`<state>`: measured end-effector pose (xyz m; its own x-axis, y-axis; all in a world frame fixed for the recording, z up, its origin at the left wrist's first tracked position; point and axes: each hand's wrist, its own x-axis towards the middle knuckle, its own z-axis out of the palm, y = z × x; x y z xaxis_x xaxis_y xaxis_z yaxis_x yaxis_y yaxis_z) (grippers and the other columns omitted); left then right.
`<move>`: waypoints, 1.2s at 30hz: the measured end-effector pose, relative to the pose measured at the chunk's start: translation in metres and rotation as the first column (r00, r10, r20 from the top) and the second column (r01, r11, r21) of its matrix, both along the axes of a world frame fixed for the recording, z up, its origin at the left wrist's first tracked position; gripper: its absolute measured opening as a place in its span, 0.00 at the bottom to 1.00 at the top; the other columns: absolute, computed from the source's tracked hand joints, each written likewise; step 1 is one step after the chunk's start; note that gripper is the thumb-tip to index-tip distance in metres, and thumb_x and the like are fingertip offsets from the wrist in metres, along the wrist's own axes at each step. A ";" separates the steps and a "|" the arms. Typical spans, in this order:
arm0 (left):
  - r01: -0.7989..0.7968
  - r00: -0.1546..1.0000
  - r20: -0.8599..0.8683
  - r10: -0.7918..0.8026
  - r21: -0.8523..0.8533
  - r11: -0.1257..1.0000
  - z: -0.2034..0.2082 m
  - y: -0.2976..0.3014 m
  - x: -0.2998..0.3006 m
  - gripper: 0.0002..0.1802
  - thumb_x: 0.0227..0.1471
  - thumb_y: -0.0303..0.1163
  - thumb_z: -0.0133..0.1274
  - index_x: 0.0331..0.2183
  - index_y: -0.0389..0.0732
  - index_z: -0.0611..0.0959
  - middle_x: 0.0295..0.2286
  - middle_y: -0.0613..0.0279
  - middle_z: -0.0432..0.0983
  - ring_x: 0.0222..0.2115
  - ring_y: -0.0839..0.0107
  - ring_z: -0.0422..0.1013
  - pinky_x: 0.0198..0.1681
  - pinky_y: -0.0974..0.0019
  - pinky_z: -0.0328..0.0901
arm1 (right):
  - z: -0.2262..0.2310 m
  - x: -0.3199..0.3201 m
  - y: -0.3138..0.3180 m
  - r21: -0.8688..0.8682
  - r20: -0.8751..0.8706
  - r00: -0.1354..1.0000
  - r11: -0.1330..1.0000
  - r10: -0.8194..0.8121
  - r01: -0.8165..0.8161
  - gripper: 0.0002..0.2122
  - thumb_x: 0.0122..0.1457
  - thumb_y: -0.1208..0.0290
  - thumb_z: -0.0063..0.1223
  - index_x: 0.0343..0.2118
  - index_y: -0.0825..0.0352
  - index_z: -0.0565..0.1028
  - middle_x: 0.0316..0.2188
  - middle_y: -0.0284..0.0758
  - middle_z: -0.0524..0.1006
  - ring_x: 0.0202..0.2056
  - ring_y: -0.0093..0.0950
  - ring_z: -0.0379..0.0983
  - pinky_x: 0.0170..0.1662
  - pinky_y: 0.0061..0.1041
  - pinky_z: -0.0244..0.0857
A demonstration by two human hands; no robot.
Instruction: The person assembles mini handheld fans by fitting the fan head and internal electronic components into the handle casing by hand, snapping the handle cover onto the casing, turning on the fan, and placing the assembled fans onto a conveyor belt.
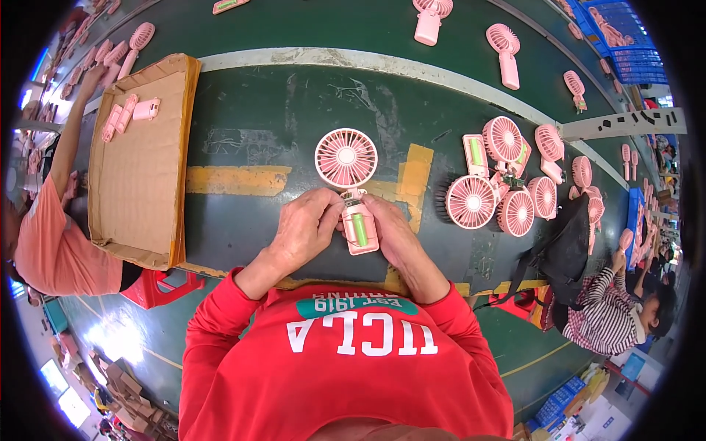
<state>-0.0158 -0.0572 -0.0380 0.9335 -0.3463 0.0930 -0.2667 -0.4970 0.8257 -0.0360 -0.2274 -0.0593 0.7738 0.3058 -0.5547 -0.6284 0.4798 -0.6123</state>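
Observation:
A pink handheld fan (346,159) lies on the dark green bench in front of me, its round grille pointing away. Its handle is uncovered, so a bright green battery (359,229) and a small circuit board (353,196) near the neck show. My left hand (305,224) pinches at the handle's left side by the board, fingertips partly hidden. From the right, my right hand (397,231) grips the handle's edge with bent fingers. To the right sits a cluster of pink fans (471,201), some with uncovered handles.
A shallow cardboard tray (140,198) with several pink handle covers (146,109) stands at left. More fans (504,55) lie on the green strip beyond a pale rail (309,56). A black bag (566,239) rests at the right edge. Co-workers sit at both sides.

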 end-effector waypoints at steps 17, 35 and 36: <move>0.049 0.978 0.194 -0.078 0.147 0.988 0.002 -0.003 0.001 0.05 0.44 0.20 0.52 0.28 0.36 0.74 0.25 0.53 0.73 0.26 0.53 0.71 0.26 0.59 0.66 | -0.002 -0.004 0.001 -0.100 0.035 0.999 0.995 0.007 -0.003 0.15 0.64 0.64 0.36 0.44 0.72 0.67 0.35 0.37 0.75 0.35 0.24 0.74 0.37 0.19 0.69; 0.182 0.928 0.260 -0.266 0.305 0.935 0.004 -0.008 -0.005 0.21 0.34 0.20 0.55 0.38 0.32 0.76 0.32 0.53 0.70 0.31 0.56 0.72 0.30 0.61 0.70 | -0.009 -0.010 -0.003 -0.157 0.247 0.955 0.979 0.164 -0.128 0.18 0.61 0.73 0.44 0.53 0.71 0.62 0.44 0.31 0.70 0.44 0.18 0.66 0.47 0.18 0.61; 0.183 0.929 0.258 -0.266 0.306 0.934 0.005 -0.008 -0.004 0.21 0.34 0.20 0.55 0.38 0.32 0.76 0.32 0.53 0.70 0.31 0.56 0.72 0.30 0.61 0.70 | -0.009 -0.010 -0.003 -0.156 0.245 0.956 0.980 0.164 -0.128 0.18 0.61 0.73 0.44 0.53 0.71 0.62 0.44 0.31 0.70 0.44 0.18 0.66 0.47 0.18 0.61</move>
<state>-0.0201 -0.0656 -0.0334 0.7734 -0.5943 0.2205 -0.6052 -0.5888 0.5358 -0.0463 -0.2304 -0.0684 0.8476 0.3612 -0.3887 -0.4993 0.2952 -0.8146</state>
